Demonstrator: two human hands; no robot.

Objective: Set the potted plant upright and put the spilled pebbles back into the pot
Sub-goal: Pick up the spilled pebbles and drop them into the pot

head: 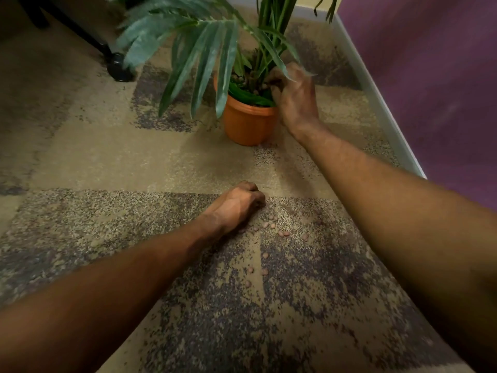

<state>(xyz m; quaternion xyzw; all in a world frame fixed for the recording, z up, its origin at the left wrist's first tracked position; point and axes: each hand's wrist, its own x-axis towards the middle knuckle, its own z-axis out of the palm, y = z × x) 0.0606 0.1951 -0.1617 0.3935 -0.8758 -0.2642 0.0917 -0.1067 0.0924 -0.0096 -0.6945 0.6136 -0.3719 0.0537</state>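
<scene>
The orange pot (246,125) stands upright on the carpet, with long green leaves (207,57) spreading up and to the left. My right hand (294,96) hovers over the pot's right rim, fingers curled down into the soil area; whether it holds pebbles is hidden. My left hand (238,204) rests on the carpet in front of the pot, fingers curled shut at the edge of the spill; its contents are hidden. Several small pinkish pebbles (271,227) lie scattered on the carpet just right of and below that hand.
A black chair leg with a castor (118,67) stands left of the plant. A white baseboard (376,98) and purple wall (430,76) run along the right. Patterned beige and grey carpet (134,162) covers the floor.
</scene>
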